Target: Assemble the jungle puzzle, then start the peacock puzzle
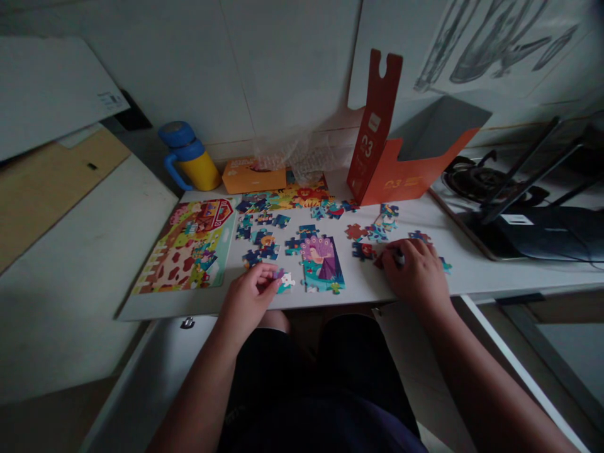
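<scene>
My left hand (pixel 250 296) is closed in a pinch on a puzzle piece (pixel 287 280) with a white animal on teal and purple, low over the table's front edge. To its right lies a joined puzzle section (pixel 323 264) showing a pink and purple peacock. My right hand (pixel 418 272) rests on the table among loose pieces, its fingers curled; what is under them is hidden. A dark blue and red puzzle piece (pixel 363 251) lies just left of that hand. Several loose blue puzzle pieces (pixel 268 244) are scattered between the peacock section and a farm picture (pixel 189 248).
A blue and yellow flask (pixel 201 167) and an orange box (pixel 255 177) stand at the back, beside crumpled clear plastic (pixel 306 154). An open orange-red carton (pixel 406 170) stands back right. Farther right are a gas burner (pixel 486 179) and a black router (pixel 557 233).
</scene>
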Demonstrator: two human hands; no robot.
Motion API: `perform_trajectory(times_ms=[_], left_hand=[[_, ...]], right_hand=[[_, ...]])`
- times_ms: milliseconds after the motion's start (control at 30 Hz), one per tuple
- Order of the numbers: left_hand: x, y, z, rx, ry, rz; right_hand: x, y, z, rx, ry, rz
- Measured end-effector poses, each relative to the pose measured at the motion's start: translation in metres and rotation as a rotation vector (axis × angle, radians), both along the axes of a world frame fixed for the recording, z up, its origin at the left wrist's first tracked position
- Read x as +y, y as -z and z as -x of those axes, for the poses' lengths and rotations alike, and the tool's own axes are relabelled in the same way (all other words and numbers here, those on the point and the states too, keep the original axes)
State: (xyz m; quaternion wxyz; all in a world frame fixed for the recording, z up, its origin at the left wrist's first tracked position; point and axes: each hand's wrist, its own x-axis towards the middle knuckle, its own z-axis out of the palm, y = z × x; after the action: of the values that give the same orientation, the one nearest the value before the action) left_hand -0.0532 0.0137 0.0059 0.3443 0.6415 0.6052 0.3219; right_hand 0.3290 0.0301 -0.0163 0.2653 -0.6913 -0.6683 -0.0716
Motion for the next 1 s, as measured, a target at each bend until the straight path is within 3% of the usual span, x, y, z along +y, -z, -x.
perform_trajectory(times_ms=[300, 500, 767, 1000], left_hand=[[-0.010, -0.010, 0.018, 0.179, -0.069, -0.115], [-0.013, -0.005, 0.029, 0.185, -0.074, -0.111], [-0.006, 0.001, 0.024, 0.212, -0.044, -0.176], [-0.004, 0.005, 0.020, 0.310, -0.015, -0.329]], right_hand=[[0.000, 0.000, 0.000, -0.019, -0.015, -0.013], [0.000, 0.000, -0.001, 0.003, -0.027, 0.001], [-0.001, -0.003, 0.001, 0.026, -0.037, 0.028], [-0.001, -0.006, 0.003, 0.049, -0.019, 0.035]])
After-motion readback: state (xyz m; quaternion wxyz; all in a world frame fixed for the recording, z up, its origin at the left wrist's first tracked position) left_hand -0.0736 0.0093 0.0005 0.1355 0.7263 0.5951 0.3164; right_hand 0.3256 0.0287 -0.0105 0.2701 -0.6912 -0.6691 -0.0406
